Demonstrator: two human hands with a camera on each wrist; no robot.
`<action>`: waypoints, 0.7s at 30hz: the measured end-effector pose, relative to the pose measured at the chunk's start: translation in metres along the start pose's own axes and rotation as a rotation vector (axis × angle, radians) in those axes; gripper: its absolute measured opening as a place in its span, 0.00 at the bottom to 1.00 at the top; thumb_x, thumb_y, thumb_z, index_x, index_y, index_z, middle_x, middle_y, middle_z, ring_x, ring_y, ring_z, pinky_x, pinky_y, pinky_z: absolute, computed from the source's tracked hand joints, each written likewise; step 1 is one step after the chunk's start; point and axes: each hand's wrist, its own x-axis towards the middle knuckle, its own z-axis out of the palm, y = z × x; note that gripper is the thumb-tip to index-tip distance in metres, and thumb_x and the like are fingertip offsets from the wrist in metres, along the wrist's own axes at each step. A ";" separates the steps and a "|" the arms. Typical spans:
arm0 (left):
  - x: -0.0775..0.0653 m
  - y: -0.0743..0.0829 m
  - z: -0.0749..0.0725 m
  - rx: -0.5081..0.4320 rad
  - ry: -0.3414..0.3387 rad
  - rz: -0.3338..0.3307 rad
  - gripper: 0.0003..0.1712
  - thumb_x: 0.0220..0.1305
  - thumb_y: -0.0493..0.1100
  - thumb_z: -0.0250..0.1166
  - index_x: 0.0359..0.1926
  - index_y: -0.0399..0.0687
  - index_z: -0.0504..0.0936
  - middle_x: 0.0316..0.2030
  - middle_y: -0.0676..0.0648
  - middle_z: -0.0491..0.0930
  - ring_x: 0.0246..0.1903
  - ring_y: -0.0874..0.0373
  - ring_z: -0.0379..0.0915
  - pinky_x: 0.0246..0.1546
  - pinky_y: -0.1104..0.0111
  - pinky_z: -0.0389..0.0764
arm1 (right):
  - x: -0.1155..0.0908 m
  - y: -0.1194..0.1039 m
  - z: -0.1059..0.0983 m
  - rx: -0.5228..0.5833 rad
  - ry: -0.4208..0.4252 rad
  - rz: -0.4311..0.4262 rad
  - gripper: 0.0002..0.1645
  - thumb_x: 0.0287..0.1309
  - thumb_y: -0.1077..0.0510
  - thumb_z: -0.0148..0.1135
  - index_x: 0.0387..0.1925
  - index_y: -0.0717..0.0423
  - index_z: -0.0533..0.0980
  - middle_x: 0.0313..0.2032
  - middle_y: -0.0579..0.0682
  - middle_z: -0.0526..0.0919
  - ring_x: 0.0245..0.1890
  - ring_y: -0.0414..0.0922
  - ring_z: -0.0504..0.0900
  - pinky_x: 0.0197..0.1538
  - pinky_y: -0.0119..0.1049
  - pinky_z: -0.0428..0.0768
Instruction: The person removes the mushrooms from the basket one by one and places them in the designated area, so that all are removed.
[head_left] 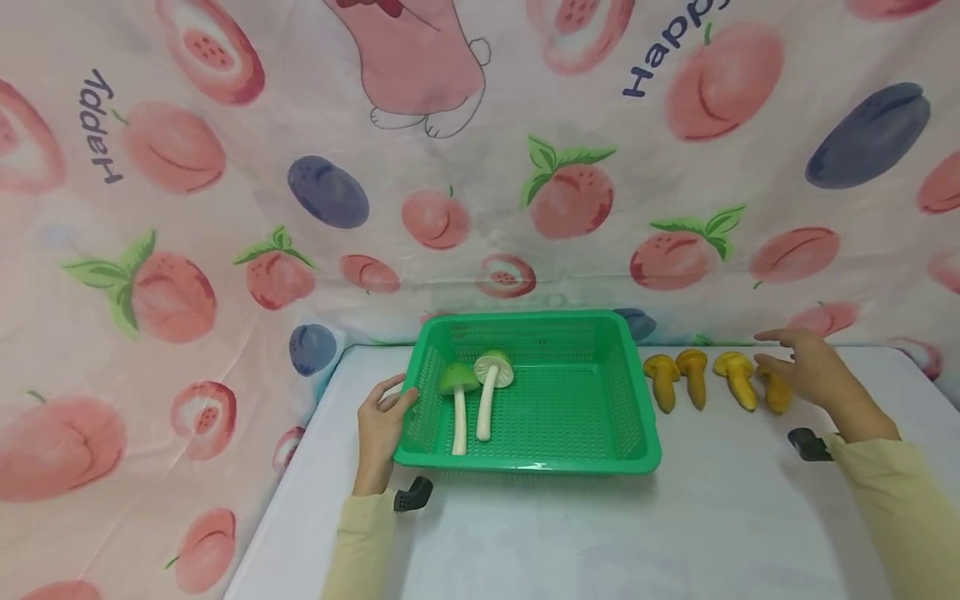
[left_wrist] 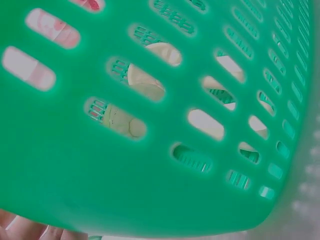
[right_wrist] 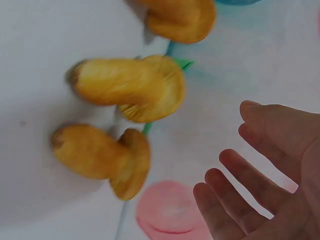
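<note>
My left hand point(head_left: 381, 429) holds the left rim of a green plastic basket point(head_left: 525, 467), its thumb over the edge; in the left wrist view only fingers point(left_wrist: 27, 229) show below the perforated wall. Two toy mushrooms with green caps and white stems, one point(head_left: 459, 408) left of the other point(head_left: 487, 396), lie inside the basket. My right hand point(head_left: 813, 371) hovers with spread fingers at the rightmost yellow mushroom point(head_left: 777, 393), partly covering it in the head view. The right wrist view shows the hand point(right_wrist: 270, 180) apart from that mushroom point(right_wrist: 95, 152), with nothing in its fingers.
Three more yellow mushrooms, one point(head_left: 663, 383) beside the basket, then another point(head_left: 695, 379) and a third point(head_left: 737, 381), lie in a row on the white table point(head_left: 540, 533). A fruit-print cloth point(head_left: 480, 175) hangs behind and to the left of the table.
</note>
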 end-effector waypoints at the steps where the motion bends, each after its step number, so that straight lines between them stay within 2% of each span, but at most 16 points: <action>1: -0.001 0.000 -0.001 0.002 0.003 0.000 0.23 0.64 0.51 0.69 0.59 0.56 0.80 0.48 0.43 0.86 0.39 0.59 0.81 0.41 0.68 0.77 | -0.001 -0.004 0.000 0.006 -0.005 -0.001 0.29 0.67 0.58 0.59 0.62 0.73 0.67 0.60 0.78 0.65 0.55 0.76 0.65 0.54 0.72 0.67; 7: -0.003 -0.001 -0.003 0.002 0.005 -0.007 0.23 0.64 0.50 0.69 0.60 0.55 0.80 0.49 0.42 0.85 0.39 0.59 0.81 0.40 0.69 0.77 | -0.003 -0.032 0.001 0.015 0.001 -0.049 0.28 0.67 0.59 0.60 0.62 0.73 0.68 0.59 0.77 0.67 0.54 0.75 0.69 0.53 0.69 0.71; 12: -0.002 -0.002 -0.004 0.002 0.011 -0.009 0.22 0.65 0.48 0.68 0.60 0.55 0.80 0.49 0.41 0.85 0.39 0.58 0.82 0.38 0.70 0.78 | -0.001 -0.053 0.008 0.023 0.018 -0.086 0.27 0.68 0.58 0.59 0.61 0.73 0.69 0.59 0.76 0.69 0.55 0.74 0.70 0.54 0.69 0.70; 21: 0.000 -0.001 0.001 -0.034 -0.003 -0.008 0.22 0.65 0.48 0.68 0.60 0.54 0.80 0.47 0.40 0.86 0.35 0.61 0.83 0.35 0.70 0.80 | 0.000 -0.079 0.012 0.032 0.043 -0.143 0.26 0.68 0.58 0.59 0.60 0.74 0.70 0.57 0.75 0.71 0.56 0.71 0.71 0.56 0.68 0.70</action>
